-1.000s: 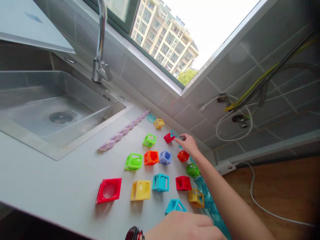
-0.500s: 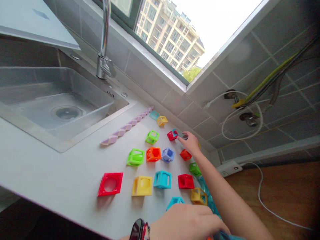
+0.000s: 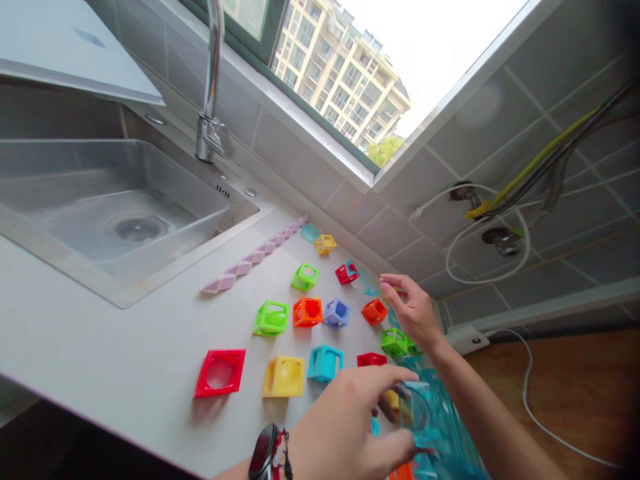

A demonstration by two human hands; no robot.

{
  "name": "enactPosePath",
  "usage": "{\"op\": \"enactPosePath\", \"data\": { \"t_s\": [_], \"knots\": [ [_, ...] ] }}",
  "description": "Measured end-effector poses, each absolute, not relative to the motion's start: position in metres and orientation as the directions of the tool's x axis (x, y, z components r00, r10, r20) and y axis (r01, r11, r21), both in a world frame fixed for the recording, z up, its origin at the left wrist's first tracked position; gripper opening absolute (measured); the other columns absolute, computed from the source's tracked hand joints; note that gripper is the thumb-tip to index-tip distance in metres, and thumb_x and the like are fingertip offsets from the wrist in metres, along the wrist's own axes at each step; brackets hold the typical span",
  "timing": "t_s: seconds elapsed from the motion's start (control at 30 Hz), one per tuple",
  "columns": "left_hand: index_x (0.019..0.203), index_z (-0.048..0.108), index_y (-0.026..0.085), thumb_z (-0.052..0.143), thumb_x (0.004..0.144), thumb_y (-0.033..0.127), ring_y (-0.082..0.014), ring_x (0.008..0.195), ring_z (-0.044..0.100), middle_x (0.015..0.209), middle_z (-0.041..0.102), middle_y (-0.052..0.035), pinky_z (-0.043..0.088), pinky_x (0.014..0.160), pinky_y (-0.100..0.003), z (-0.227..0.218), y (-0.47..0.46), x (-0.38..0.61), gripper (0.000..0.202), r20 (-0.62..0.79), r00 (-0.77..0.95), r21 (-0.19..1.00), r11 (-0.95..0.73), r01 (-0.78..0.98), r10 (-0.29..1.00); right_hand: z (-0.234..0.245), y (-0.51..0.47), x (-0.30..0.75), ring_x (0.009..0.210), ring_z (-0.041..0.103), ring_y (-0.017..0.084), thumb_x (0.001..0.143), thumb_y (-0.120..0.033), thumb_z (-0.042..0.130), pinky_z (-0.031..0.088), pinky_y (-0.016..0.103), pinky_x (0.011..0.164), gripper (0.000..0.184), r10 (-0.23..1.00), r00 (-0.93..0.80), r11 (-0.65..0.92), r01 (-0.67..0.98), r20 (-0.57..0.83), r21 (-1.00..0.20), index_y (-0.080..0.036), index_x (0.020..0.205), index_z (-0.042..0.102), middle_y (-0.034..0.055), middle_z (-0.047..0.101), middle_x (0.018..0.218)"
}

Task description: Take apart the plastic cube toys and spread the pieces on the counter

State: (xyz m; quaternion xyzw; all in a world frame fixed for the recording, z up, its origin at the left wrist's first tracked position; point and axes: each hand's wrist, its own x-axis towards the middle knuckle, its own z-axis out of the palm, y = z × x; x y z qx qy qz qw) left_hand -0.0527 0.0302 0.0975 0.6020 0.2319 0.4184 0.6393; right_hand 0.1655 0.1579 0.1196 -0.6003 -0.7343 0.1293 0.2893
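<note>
My left hand (image 3: 350, 417), a dark watch on its wrist, is at the bottom with thumb and fingers curled around a clear blue cube (image 3: 414, 405). Farther back, my right hand (image 3: 413, 310) has its fingers stretched out, with nothing seen in them. Just left of its fingertips lies a clear blue piece (image 3: 369, 285), beside a red cube (image 3: 346, 272). An orange cube (image 3: 374, 311) and a green cube (image 3: 395, 341) sit below the right hand. My left hand partly covers a red cube (image 3: 371, 359) and a yellow one behind it.
Several open-sided cubes stand about the white counter, among them a red one (image 3: 220, 373), a yellow one (image 3: 283, 377) and a blue one (image 3: 325, 363). A purple folded strip (image 3: 255, 257) lies near the sink (image 3: 120, 300). Clear blue pieces (image 3: 440, 400) are heaped at right.
My right hand has drawn back to the right from the red cube, leaving a clear blue piece there. My left hand has risen from the lower edge with a clear blue cube.
</note>
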Motion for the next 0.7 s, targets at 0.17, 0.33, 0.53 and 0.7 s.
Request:
{"op": "enactPosePath", "data": {
  "t_s": [0.17,0.33,0.53,0.7],
  "knots": [
    [0.13,0.061,0.024,0.068,0.086,0.015,-0.0202,0.1,0.072,0.109,0.074,-0.0053,0.057,0.089,-0.03,0.097,0.044,-0.059,0.046,0.054,0.38,0.865,0.147,-0.48,0.923,0.175,0.086,0.153,0.091,0.069,0.022,0.098,-0.053,0.054,0.057,0.034,0.08,0.04,0.921,-0.369,0.129,0.599,-0.129,-0.79,-0.022,0.12,0.068,0.0089,0.073,0.106],
    [0.12,0.06,0.019,0.08,0.08,0.02,-0.0256,0.115,0.068,0.124,0.069,-0.0105,0.058,0.094,-0.032,0.098,0.048,-0.057,0.045,0.012,0.319,0.727,0.211,-0.653,0.948,0.189,0.047,0.139,0.106,0.065,0.024,0.085,-0.041,0.077,0.055,0.04,0.095,0.06,0.907,-0.387,0.188,0.728,-0.169,-0.659,-0.03,0.139,0.054,0.009,0.065,0.13],
    [0.12,0.056,0.018,0.083,0.079,0.038,-0.0332,0.126,0.061,0.132,0.062,-0.0161,0.063,0.085,-0.037,0.098,0.046,-0.057,0.053,-0.127,0.33,0.65,0.33,-0.685,0.935,0.186,0.032,0.136,0.101,0.068,0.021,0.085,-0.022,0.072,0.058,0.03,0.079,0.048,0.934,-0.356,0.317,0.796,0.024,-0.516,-0.03,0.131,0.059,0.0063,0.068,0.123],
    [0.102,0.054,0.015,0.087,0.072,0.043,-0.0284,0.081,0.078,0.094,0.074,-0.011,0.061,0.059,-0.028,0.096,0.046,-0.055,0.052,-0.181,0.461,0.671,0.452,-0.588,0.869,0.189,0.022,0.135,0.092,0.069,0.02,0.089,-0.018,0.064,0.055,0.028,0.073,0.021,0.911,-0.365,0.412,0.762,0.194,-0.5,-0.025,0.108,0.07,0.0059,0.073,0.102]
  ]
}}
